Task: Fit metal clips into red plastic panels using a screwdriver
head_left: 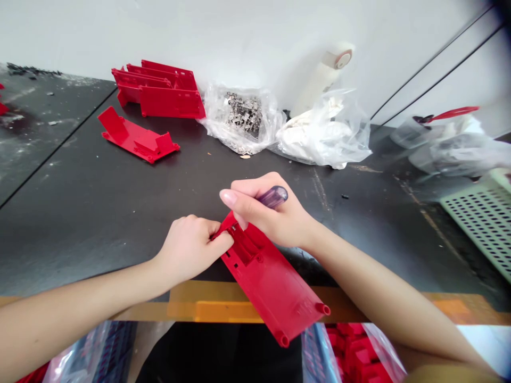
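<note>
Head view: left hand (pixel 188 249), grip closed on end of red plastic panel (pixel 271 282); panel overhung table (pixel 80 213) edge. Right hand (pixel 271 213), grip closed around purple tool handle (pixel 273 196), fingers on panel. More red panels (pixel 170 101) lay beyond, beside plastic bag (pixel 239 119).

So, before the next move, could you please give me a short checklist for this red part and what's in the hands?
Left hand gripping the end of the red plastic housing: ok.
Right hand holding the purple-handled screwdriver: ok.
Screwdriver tip seated on the housing: cannot tell, fingers hide it.
Housing fully supported by the dark tabletop: not ok, its near end overhangs the edge.
Small metal pieces contained in the clear plastic bag: ok.
</note>
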{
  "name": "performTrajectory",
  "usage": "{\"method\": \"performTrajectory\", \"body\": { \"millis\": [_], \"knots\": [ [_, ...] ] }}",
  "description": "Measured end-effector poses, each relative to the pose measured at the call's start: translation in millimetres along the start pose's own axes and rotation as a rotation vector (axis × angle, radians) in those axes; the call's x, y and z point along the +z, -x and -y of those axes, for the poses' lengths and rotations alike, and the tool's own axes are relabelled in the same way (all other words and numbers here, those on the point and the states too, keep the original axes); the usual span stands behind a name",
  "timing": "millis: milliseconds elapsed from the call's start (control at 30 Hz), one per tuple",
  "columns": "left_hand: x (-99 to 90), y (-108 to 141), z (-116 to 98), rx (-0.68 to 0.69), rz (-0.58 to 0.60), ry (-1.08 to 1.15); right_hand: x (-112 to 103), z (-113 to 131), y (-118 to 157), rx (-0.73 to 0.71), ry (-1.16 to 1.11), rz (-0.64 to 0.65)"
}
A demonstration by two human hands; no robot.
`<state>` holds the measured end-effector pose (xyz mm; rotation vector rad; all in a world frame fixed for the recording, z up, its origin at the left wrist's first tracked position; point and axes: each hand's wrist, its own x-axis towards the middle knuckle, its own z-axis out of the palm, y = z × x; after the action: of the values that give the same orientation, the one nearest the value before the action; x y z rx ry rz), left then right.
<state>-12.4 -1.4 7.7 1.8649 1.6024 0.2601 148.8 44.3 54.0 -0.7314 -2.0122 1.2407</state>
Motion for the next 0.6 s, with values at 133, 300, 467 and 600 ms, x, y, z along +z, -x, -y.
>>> {"method": "performTrajectory", "body": {
  "millis": [133, 300, 467, 600],
  "knots": [
    [0.6, 0.1, 0.1, -0.005, -0.003, -0.002, 1.7, -1.0, -1.0, 0.011, -0.031, 0.012],
    [1.3, -0.5, 1.4, -0.005, -0.01, -0.01, 3.3, -2.4, -1.7, 0.005, -0.035, 0.016],
    [1.7, -1.3, 1.0, -0.013, -0.009, -0.024, 6.2, -3.7, -0.6, -0.079, -0.02, 0.028],
    [1.5, -1.7, 0.0, -0.019, -0.013, -0.033, 7.9, -5.5, 0.4, -0.112, -0.037, 0.054]
  ]
}}
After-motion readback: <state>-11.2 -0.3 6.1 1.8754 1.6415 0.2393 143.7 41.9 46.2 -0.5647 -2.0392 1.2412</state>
